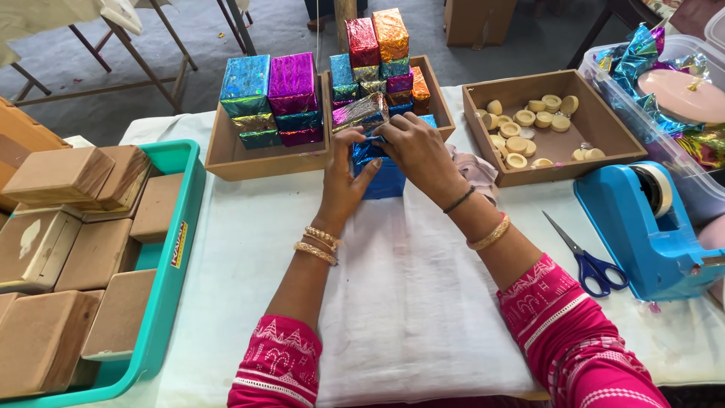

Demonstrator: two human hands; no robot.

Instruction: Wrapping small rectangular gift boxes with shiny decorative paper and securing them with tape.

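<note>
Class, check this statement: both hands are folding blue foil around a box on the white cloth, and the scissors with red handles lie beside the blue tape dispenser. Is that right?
Not quite. The head view shows the scissors have blue handles, not red. The rest stands: the left hand and right hand fold blue foil around the box on the white cloth, and the scissors lie beside the blue tape dispenser.

shiny blue foil box [385, 180], teal tray [172, 264], blue tape dispenser [642, 227], blue-handled scissors [589, 261], pink patterned sleeves [563, 325]

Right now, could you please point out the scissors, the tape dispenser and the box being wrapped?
scissors [593, 266], head view, blue handle.
tape dispenser [642, 234], head view, blue body.
blue foil-wrapped box [387, 181], head view, front face.
</note>
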